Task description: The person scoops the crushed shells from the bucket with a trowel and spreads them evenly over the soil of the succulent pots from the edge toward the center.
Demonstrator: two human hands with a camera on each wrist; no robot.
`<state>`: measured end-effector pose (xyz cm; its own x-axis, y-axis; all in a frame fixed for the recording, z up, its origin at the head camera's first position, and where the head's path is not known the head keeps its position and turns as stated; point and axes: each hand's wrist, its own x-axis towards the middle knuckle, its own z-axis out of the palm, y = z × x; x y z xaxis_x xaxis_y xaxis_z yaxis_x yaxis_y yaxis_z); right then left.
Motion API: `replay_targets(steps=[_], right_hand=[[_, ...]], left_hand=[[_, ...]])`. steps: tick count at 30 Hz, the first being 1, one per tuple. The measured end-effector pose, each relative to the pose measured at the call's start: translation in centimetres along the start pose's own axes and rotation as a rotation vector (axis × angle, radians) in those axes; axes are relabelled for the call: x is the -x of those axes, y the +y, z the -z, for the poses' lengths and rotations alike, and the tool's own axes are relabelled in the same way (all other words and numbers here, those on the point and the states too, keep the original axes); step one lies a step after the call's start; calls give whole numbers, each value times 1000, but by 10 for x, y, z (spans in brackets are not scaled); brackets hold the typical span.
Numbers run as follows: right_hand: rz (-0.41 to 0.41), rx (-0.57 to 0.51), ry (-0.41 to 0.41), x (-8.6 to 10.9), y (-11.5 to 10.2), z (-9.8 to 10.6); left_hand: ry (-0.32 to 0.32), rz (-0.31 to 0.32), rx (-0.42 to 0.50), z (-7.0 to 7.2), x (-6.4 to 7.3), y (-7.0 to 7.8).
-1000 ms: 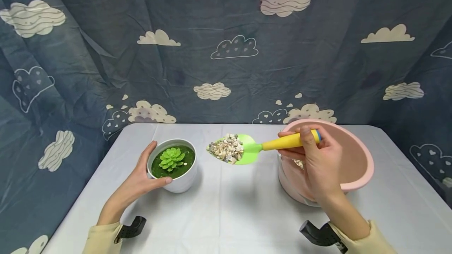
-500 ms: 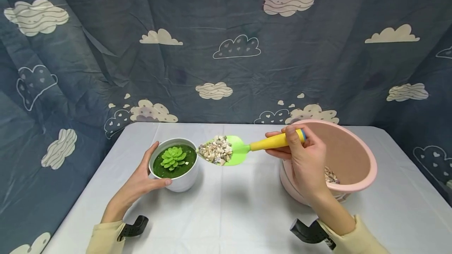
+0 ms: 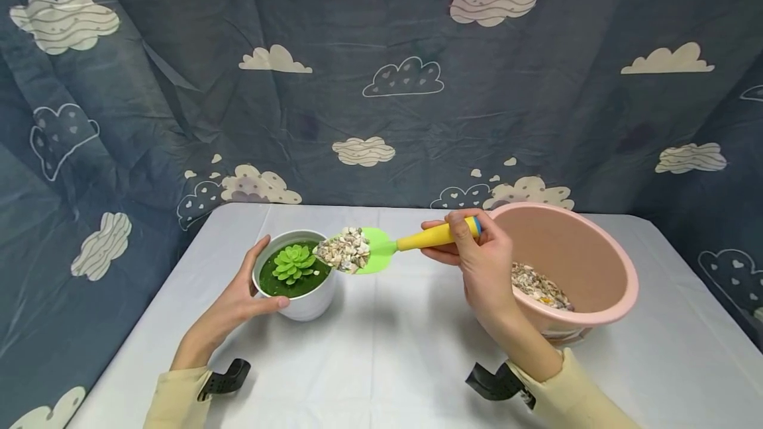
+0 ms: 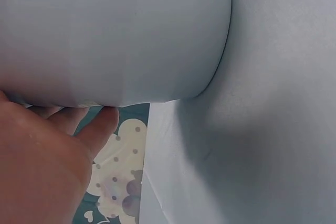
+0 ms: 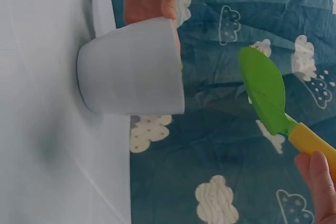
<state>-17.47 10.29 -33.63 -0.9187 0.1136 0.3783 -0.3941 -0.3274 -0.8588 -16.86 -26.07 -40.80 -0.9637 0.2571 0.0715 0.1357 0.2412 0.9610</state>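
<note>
In the head view a hand trowel (image 3: 374, 251) with a green blade and yellow handle is gripped by my right hand (image 3: 485, 270). Small mixed pebbles (image 3: 342, 250) are heaped on its blade, whose tip overlaps the right rim of a white flowerpot (image 3: 310, 306). The right wrist view has the blade (image 5: 262, 87) raised above the pot's rim level, apart from it. A green succulent (image 3: 292, 262) sits on dark green filling in the pot, a pale pebble beside it. My left hand (image 3: 229, 313) holds the pot's left side, thumb in front. In the left wrist view its fingers (image 4: 102, 129) touch the wall.
At the right of the white-covered table (image 3: 352, 363) stands a large pink tub (image 3: 572, 237), with more pebbles (image 3: 536, 285) in its bottom. A dark cloth with cloud prints (image 3: 310, 111) hangs behind the table. Black camera mounts (image 3: 495, 381) sit at both wrists.
My right hand has moved left with the loaded trowel, from beside the tub until the blade's tip overlaps the pot's rim. More of the tub's pebbles show. My left hand stays on the pot.
</note>
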Motion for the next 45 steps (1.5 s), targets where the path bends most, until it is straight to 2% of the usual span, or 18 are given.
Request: replay_targets(steps=[11,18,23,28,33,39,45], right_hand=[[-73,0,-41,-9,22,-18],[-101,-8,-72,-12,34,-26],[-117,12,-87,-12,39,-30],[-110,0,-67,-10,41,-31],[-115,-18,-80,-9,41,-32],[-108,-36,-77,-7,43,-32],[-93,-4,-90,-9,43,-33]], left_hand=[[-24,15,-8,1,-2,3],[-50,44,-25,8,-2,2],[-67,36,-11,11,-1,2],[-86,22,31,10,-3,1],[-86,4,103,9,-3,1],[-87,19,100,8,-3,0],[-82,12,96,8,-4,-2]])
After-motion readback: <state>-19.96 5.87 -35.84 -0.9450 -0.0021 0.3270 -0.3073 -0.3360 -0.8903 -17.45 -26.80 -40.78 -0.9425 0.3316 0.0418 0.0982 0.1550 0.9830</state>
